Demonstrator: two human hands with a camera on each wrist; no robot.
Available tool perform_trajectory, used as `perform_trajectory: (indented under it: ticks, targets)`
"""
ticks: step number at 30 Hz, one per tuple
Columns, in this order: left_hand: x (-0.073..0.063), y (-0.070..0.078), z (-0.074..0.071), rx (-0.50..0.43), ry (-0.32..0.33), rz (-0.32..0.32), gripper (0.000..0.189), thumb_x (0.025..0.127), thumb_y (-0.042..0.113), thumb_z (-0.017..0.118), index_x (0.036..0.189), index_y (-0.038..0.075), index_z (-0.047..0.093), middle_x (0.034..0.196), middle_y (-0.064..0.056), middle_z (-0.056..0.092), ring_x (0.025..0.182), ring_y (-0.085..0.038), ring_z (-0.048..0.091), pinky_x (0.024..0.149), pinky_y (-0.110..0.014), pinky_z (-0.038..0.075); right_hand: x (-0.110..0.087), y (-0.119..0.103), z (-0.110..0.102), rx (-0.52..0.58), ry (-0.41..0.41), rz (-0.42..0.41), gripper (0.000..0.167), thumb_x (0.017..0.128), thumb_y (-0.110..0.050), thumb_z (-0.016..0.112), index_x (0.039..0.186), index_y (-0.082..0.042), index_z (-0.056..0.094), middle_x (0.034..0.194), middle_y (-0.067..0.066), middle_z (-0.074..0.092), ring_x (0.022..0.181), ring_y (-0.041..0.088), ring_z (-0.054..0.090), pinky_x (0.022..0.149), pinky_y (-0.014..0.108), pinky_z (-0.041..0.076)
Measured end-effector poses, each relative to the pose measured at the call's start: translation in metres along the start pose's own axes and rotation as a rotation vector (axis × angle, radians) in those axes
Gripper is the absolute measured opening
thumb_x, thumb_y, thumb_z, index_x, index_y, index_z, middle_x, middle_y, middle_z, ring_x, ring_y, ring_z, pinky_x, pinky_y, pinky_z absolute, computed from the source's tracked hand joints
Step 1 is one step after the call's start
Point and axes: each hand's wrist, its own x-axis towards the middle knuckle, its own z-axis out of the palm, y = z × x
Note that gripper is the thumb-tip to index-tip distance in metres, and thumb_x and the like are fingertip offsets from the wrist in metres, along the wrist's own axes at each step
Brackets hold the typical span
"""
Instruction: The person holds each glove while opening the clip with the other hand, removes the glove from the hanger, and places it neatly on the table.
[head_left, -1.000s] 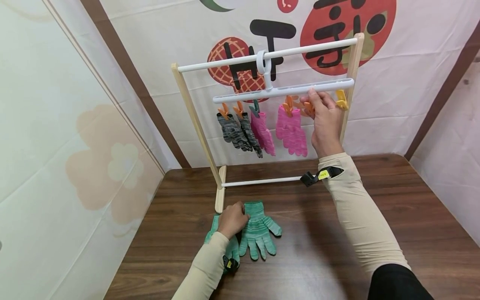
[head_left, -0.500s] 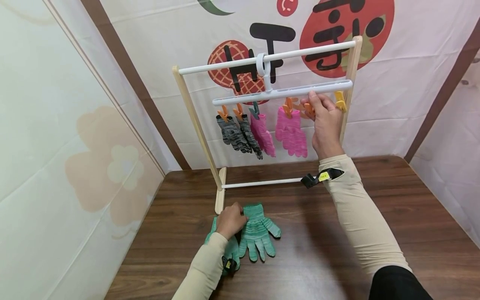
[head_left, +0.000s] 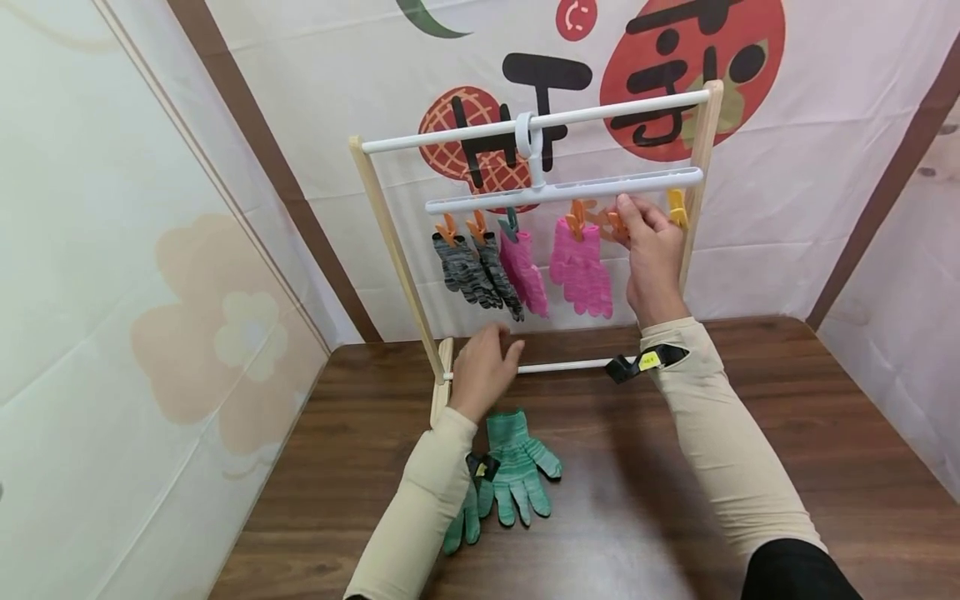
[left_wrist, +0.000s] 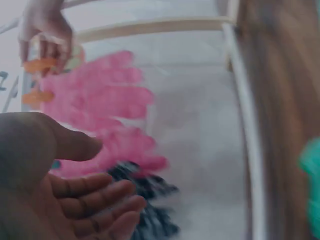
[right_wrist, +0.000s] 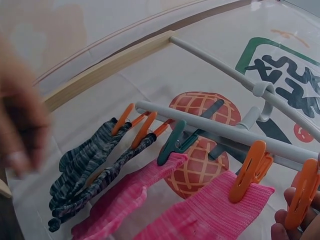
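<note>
Orange clip (right_wrist: 303, 194) is pinched in the right grip (head_left: 655, 257); the left grip (head_left: 483, 368) has thumb and fingers apart.

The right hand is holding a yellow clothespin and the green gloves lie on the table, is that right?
No, the right hand holds an orange clothespin, not yellow, as the right wrist view shows; the green gloves lie on the table.

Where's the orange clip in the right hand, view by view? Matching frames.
Head: upper half, right of centre; orange clip at the right hand, below the hanger.
Left wrist: upper left, blurred; orange clip at the right hand's fingers.
Right wrist: lower right edge; orange clip in the right hand.
Shared landmark: pink glove on the neighbouring clip.
</note>
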Motion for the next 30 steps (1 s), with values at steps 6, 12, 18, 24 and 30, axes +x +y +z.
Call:
perform_trajectory:
  ticks: [6,12,18,24,30]
  targets:
    - [0.033,0.037,-0.005,-0.122,0.029,0.095,0.032,0.102,0.029,0.062,0.127,0.009,0.062,0.116,-0.007,0.067,0.101,-0.023,0.065,0.084,-0.04,0.052,0.0,0.007,-0.008,0.01,0.013,0.0,0.03,0.093,-0.028,0.076,0.111,-0.004,0.074,0.105,0.007,0.071,0.099,0.017,0.066,0.093,0.034,0.052]
    - [0.054,0.06,-0.005,-0.179,0.072,0.143,0.037,0.103,0.028,0.062,0.133,0.007,0.06,0.122,-0.008,0.066,0.107,-0.024,0.064,0.086,-0.041,0.051,0.0,0.01,-0.013,0.029,0.018,0.014,0.025,0.093,-0.024,0.076,0.108,-0.004,0.074,0.101,0.003,0.07,0.094,0.014,0.066,0.088,0.029,0.053]
    - [0.065,0.069,-0.005,-0.224,0.082,0.142,0.039,0.102,0.025,0.063,0.136,0.005,0.059,0.129,-0.01,0.065,0.114,-0.026,0.063,0.092,-0.042,0.05,-0.001,0.015,-0.018,0.007,0.025,-0.019,0.015,0.093,-0.022,0.076,0.1,-0.009,0.073,0.094,0.0,0.069,0.085,0.011,0.063,0.084,0.029,0.051]
    - [0.072,0.072,-0.005,-0.236,0.1,0.133,0.04,0.101,0.024,0.063,0.136,0.005,0.059,0.128,-0.012,0.066,0.114,-0.025,0.064,0.093,-0.041,0.049,-0.008,0.017,-0.024,-0.098,0.002,-0.093,0.026,0.095,-0.022,0.074,0.111,-0.002,0.072,0.095,-0.002,0.067,0.087,0.01,0.06,0.081,0.025,0.048]
    - [0.075,0.073,-0.006,-0.281,0.109,0.117,0.04,0.101,0.022,0.063,0.136,0.004,0.059,0.129,-0.012,0.066,0.115,-0.026,0.063,0.094,-0.041,0.049,-0.013,0.018,-0.032,-0.177,0.009,-0.123,0.036,0.096,-0.023,0.073,0.119,0.004,0.069,0.098,-0.002,0.067,0.084,0.008,0.058,0.08,0.025,0.046]
